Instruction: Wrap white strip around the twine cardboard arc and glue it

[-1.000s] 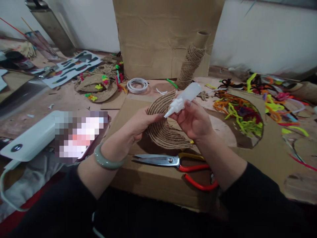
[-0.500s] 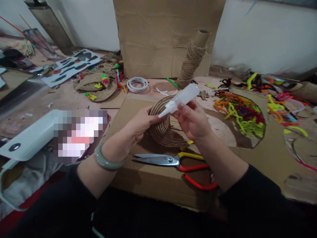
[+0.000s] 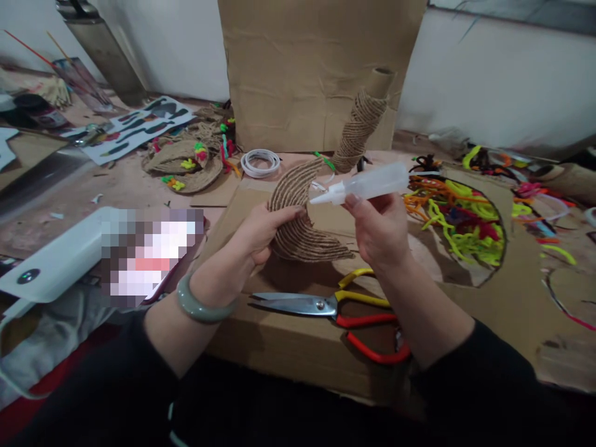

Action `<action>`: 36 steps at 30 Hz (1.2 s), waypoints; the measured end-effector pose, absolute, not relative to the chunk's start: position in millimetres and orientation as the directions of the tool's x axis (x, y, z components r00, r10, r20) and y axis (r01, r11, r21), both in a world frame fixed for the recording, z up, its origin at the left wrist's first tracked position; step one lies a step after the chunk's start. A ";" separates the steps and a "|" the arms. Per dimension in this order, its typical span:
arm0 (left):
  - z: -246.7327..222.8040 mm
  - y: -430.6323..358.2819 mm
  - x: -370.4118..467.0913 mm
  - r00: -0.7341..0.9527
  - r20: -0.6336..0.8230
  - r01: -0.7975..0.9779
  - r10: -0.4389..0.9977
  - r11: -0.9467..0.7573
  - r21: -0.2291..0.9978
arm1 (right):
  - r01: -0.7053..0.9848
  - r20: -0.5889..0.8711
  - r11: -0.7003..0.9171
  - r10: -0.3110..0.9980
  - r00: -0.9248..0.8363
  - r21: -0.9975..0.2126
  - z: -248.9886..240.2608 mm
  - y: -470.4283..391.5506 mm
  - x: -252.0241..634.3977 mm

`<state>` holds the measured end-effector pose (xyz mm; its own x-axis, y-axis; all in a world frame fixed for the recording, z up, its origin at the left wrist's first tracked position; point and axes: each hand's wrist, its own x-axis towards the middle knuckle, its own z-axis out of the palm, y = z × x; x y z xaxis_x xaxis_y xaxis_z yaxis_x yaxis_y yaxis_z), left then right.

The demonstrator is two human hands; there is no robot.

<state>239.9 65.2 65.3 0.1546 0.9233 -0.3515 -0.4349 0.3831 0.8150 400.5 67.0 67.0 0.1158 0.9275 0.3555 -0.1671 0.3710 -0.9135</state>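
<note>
A crescent of coiled jute twine (image 3: 298, 230) is pinched along its left side by my left hand (image 3: 261, 233), thumb on top of the rows. My right hand (image 3: 382, 230) is closed round a translucent white glue bottle (image 3: 377, 182). The bottle lies nearly level, its narrow nozzle pointing left at the crescent's inner curve; I cannot tell whether the tip touches it. Below the crescent, scissors (image 3: 321, 305) with yellow and red handles lie on the cardboard (image 3: 288, 335), blades to the left and slightly apart.
A twine-wrapped tube (image 3: 361, 127) stands at the back before an upright cardboard sheet (image 3: 316, 74). Colourful pipe cleaners (image 3: 465, 217) are heaped at right. A white tape coil (image 3: 261, 163), twine pieces with bright knots (image 3: 184, 164), a blurred phone (image 3: 153, 257) and a white power bank (image 3: 60, 254) lie left.
My right hand has moved right with the glue bottle, which is now more level and clear of the crescent's middle. The twine crescent has turned in my left hand and shows more of its face.
</note>
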 end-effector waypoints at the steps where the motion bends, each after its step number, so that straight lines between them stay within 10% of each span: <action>1: 65.9 65.6 239.7 0.154 -0.348 -0.441 0.925 0.380 0.813 | -0.132 0.367 0.381 0.922 0.119 -0.915 66.9 66.8 400.9; 36: 64.0 64.4 239.4 0.172 -0.293 -0.424 0.941 0.339 0.840 | 0.024 0.430 0.429 0.899 0.084 -0.903 64.5 61.4 401.3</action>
